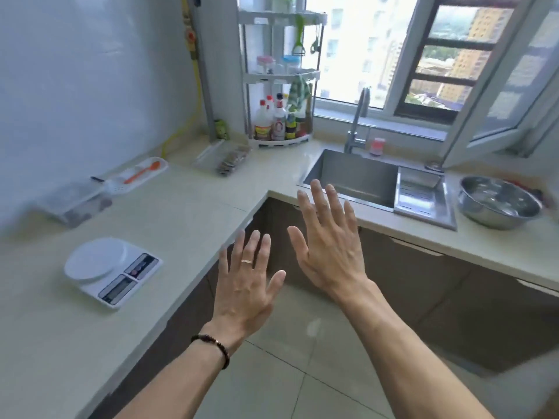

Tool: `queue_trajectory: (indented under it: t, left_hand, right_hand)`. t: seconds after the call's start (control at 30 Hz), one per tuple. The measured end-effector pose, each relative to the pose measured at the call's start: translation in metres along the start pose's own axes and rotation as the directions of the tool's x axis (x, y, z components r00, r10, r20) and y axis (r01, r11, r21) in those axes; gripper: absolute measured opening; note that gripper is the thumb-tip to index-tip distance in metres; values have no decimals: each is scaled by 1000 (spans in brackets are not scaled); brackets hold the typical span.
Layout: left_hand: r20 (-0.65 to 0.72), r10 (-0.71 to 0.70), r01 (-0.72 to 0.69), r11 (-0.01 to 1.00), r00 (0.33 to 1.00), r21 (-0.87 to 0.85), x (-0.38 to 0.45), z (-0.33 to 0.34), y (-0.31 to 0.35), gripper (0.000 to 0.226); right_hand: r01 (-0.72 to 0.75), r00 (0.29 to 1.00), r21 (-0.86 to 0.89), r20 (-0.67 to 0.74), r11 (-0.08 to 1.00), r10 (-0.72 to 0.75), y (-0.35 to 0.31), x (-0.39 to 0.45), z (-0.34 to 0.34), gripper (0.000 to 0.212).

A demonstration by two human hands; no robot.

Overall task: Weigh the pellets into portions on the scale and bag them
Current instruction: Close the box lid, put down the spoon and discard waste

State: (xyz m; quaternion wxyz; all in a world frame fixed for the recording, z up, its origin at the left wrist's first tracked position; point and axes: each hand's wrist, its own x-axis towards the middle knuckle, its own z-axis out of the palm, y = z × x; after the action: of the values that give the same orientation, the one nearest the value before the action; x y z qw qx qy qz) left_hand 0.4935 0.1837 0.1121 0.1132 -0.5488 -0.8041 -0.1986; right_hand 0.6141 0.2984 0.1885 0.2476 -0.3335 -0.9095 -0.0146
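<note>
1. Left hand (245, 282) and right hand (328, 246) hover over the floor, fingers spread, each grip holding nothing.
2. The scale (112, 272) sits on the bench (196, 207), platform bare, likely ready for weighing.
3. Pellets seem bagged (231, 161) near the corner rack (279, 77), well apart from the scale.

No readable text: scale (113, 272) display and bottle (279, 120) labels on the corner rack (282, 77) are too blurred.
</note>
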Motion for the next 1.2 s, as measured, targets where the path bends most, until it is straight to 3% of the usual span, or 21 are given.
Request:
queue_trajectory:
  t: [0.23,0.37,0.57,0.87,1.0,1.2]
  left_hand:
    - [-36,-374,375,915,927,146,4,-3,-129,64]
    - [-38,-589,582,785,807,211,1,6,-174,64]
    - [-39,-821,796,539,570,276,-24,30,-205,66]
    - [16,-960,931,276,281,238,-67,80,-248,74]
    - [27,-967,942,254,254,220,-70,85,-261,80]
    - [69,-968,943,252,243,217,-68,90,-266,81]
  right_hand:
    - [297,940,197,114,935,-322,-103,103,96,65]
    - [425,855,317,168,848,-492,-148,146,152,66]
    - [543,681,455,254,706,-687,-198,170,224,68]
    - [597,477,487,423,637,-770,-209,112,333,59]
    - [629,439,474,438,616,-785,-210,98,354,56]
    - [619,462,484,412,618,-786,-224,101,360,53]
